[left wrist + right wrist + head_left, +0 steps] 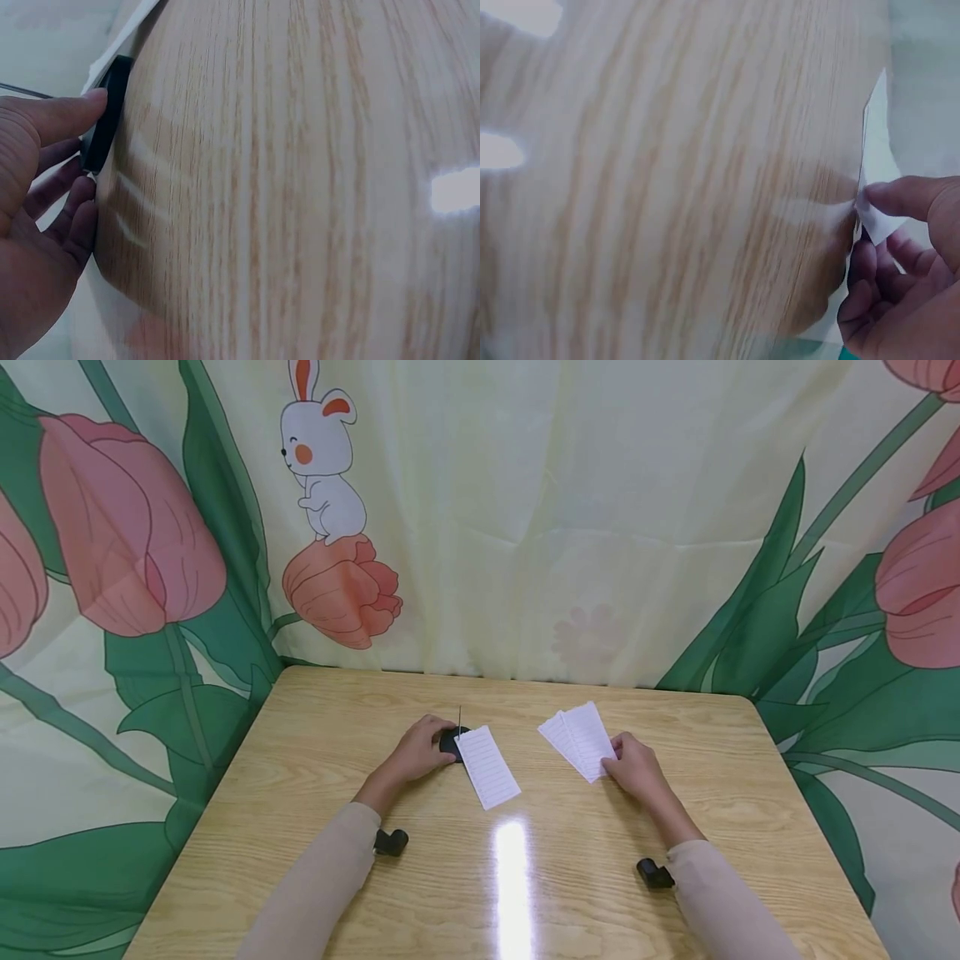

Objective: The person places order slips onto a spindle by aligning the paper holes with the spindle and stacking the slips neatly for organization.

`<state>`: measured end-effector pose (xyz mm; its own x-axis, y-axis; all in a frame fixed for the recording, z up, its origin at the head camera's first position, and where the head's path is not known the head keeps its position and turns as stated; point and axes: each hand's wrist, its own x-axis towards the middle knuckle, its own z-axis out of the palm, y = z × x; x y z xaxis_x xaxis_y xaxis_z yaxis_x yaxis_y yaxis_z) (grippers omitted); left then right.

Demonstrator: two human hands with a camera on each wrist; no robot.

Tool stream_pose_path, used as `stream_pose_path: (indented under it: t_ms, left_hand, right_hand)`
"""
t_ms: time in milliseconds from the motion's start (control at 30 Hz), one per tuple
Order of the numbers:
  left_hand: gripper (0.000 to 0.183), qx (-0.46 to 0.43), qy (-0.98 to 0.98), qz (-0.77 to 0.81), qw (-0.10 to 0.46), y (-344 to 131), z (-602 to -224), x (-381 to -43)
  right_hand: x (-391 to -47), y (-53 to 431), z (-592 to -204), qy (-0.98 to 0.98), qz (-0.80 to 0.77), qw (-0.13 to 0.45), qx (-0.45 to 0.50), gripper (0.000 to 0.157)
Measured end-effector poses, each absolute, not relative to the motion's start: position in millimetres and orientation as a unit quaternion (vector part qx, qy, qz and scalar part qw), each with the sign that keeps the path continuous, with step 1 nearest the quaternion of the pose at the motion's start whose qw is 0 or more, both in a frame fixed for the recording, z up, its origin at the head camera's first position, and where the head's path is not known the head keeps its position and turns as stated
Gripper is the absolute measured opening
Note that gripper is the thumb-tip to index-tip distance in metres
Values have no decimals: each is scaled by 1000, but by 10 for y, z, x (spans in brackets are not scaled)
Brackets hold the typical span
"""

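Observation:
A paper spike with a round black base [448,745] and a thin upright needle [459,717] stands on the table. My left hand [422,750] grips the base from its left side; the left wrist view has the thumb on the rim of the black base [112,112]. One lined white slip [489,770] lies with its upper corner at the needle and slants down to the right over the table. To the right, my right hand [636,766] pinches a few fanned lined slips [585,739] by their lower right edge, thumb on top in the right wrist view.
The light wooden table [585,877] reaches back to a curtain [480,527] printed with tulips and a rabbit. A black wrist camera [392,842] sits at the left cuff, another camera [655,873] at the right. A bright reflection streaks the front middle of the tabletop.

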<state>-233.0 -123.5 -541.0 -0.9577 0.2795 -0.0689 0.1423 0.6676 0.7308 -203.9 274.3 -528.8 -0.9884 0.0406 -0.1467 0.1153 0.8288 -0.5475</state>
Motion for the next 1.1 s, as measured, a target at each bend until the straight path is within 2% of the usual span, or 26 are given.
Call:
stream_pose_path:
  t_ms: [500,933,1100]
  left_hand:
    - [55,111,907,395,91,-1237,-5438,-2336]
    - [53,109,897,421,84,-1274,-5327,-2323]
    - [48,103,892,435,71,-1316,-5212,-2338]
  right_hand:
    - [-2001,2831,-5264,939,-342,18,31,24]
    - [-2008,2898,-4984,937,-348,3,22,29]
    - [-2018,2935,-4860,941,-339,-20,3,27]
